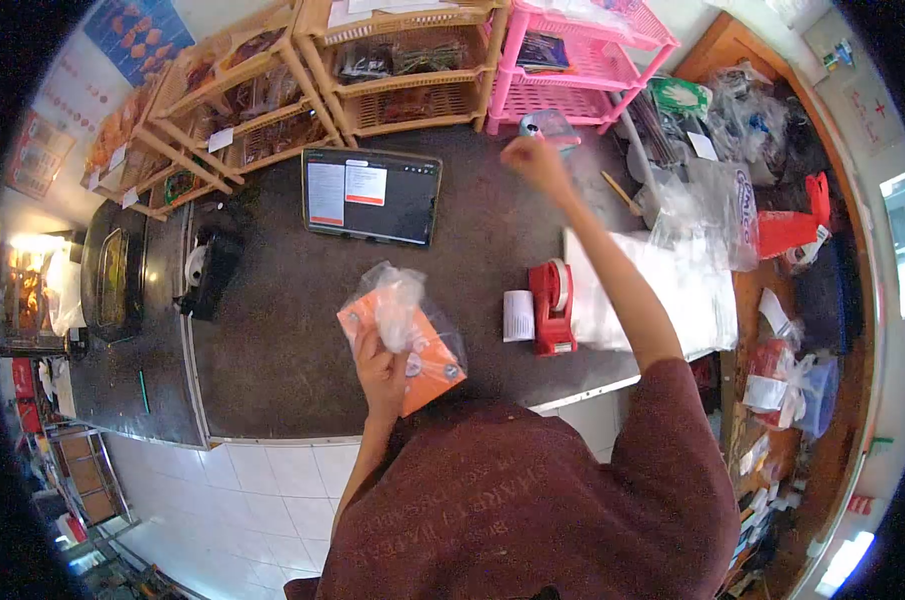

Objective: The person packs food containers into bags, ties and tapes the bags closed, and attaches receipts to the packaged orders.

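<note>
My left hand (379,374) grips an orange box (435,372) inside a clear plastic bag (401,290), its fingers closed along the left side. The bag's loose, bunched end points away from me, toward the tablet. My right hand (539,166) is stretched far forward over the counter, fingers curled in; whatever they hold, if anything, is too small to make out. Just beyond it, a small clear container (557,130) with a bluish edge sits in front of the pink rack. It is unclear whether the hand touches that container.
A tablet (373,196) stands on the dark counter (263,330). Right of centre are a red tape dispenser (553,310), a paper roll (518,316) and white plastic bags (663,300). Tan racks (413,88) and a pink rack (573,98) line the back. A black device (211,272) sits left.
</note>
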Demonstrator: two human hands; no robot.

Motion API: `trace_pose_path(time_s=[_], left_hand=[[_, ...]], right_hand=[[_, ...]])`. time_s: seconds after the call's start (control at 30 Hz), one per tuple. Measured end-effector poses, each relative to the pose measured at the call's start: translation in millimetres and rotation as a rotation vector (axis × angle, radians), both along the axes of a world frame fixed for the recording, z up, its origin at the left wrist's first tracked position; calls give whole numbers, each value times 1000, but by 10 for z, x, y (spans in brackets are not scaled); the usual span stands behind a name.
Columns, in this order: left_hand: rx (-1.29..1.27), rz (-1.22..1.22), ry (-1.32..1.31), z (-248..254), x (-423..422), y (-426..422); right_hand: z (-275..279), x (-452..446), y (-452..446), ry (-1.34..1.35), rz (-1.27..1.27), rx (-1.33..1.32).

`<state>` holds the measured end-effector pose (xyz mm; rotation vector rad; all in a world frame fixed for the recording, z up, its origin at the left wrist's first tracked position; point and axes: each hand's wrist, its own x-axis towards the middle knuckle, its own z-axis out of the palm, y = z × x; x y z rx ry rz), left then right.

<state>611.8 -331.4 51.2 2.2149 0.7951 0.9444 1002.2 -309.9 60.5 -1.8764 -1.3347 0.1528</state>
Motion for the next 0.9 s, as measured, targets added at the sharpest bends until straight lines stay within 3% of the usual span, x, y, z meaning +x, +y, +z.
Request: trace_pose_path(time_s=[0.1, 0.2, 0.3, 0.43, 0.47, 0.77, 0.9], left_hand=[[-35, 94, -30, -7, 96, -14], [-129, 102, -63, -65, 116, -13], [-197, 112, 7, -13, 97, -35], [-258, 87, -57, 62, 110, -29], [-283, 86, -50, 78, 103, -25], [-397, -29, -8, 132, -21, 21], [-319, -95, 33, 94, -86, 80]], right_hand=[[-186, 856, 171, -235, -301, -151], [-668, 1265, 442, -577, -236, -404], [-675, 1283, 394, -396, -22, -213], [-559, 1151, 320, -216, -96, 15], [-554, 1163, 311, -160, -84, -51], [-787, 1396, 394, -421, 31, -169], [-413, 1109, 366, -306, -157, -7]])
